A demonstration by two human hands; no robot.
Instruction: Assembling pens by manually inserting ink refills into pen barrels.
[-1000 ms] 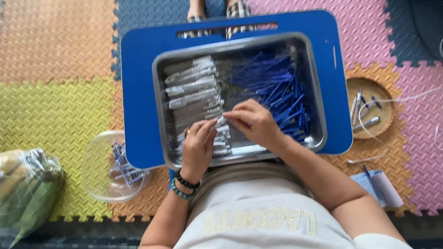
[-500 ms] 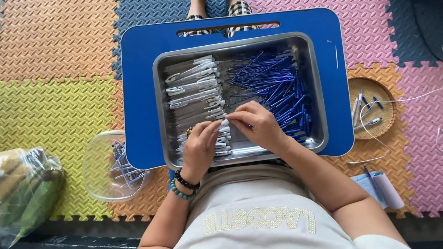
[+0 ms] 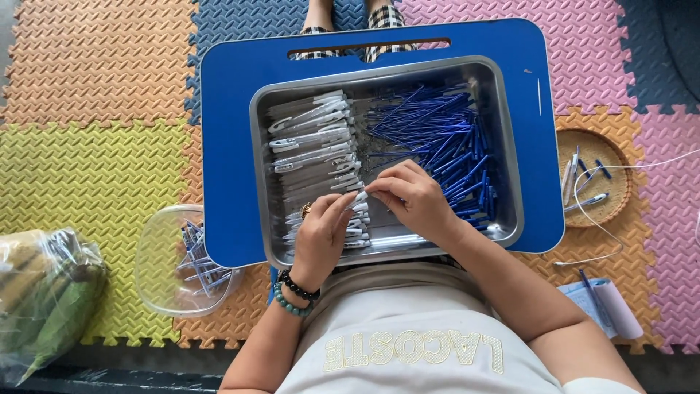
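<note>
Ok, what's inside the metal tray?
In the metal tray: white pen barrels on one side, blue refills on the other. Both hands, left hand and right hand, hide what lies beneath them.

– What differs from a second ago?
– The left hand (image 3: 324,235) and right hand (image 3: 410,197) sit a little lower in the metal tray (image 3: 510,146), nearer its front edge. The white pen barrel (image 3: 357,201) pinched between them now lies over the lower rows of barrels.
– Anything else?
– Fingertips look closer together
</note>
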